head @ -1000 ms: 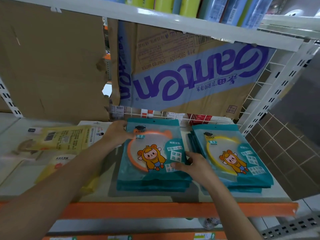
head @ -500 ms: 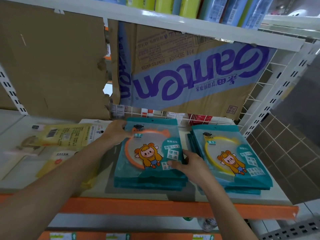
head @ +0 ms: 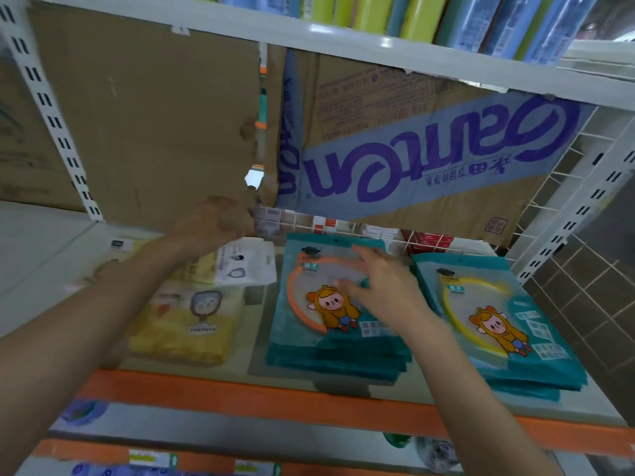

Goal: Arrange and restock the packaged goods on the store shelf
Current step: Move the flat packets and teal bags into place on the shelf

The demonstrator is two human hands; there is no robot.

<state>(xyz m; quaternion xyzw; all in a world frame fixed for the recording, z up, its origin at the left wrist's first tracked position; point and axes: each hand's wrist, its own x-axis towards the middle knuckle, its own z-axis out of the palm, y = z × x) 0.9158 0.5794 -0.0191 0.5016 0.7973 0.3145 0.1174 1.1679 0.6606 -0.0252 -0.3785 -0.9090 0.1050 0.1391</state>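
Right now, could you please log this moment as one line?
left hand: by cardboard behind shelf, grip unclear | right hand: open over orange-ring packets | yellow-ring packets: stacked to their right

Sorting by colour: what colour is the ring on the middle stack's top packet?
Orange ring on a teal packet, clearest in the head view.

Blurred hands, covered print, cropped stock.
The left hand (head: 214, 223) was smeared by motion, so whether its curled fingers held anything could not be told. The right hand (head: 381, 286) covered part of the print on the top teal packet (head: 309, 338), and contact between them was unclear. The left forearm (head: 86, 321) hid one edge of the yellow packets (head: 185, 331). The upright packs (head: 422, 15) above were cut off by the top edge, and the goods on the lower shelf (head: 436, 448) were blurred beyond telling.
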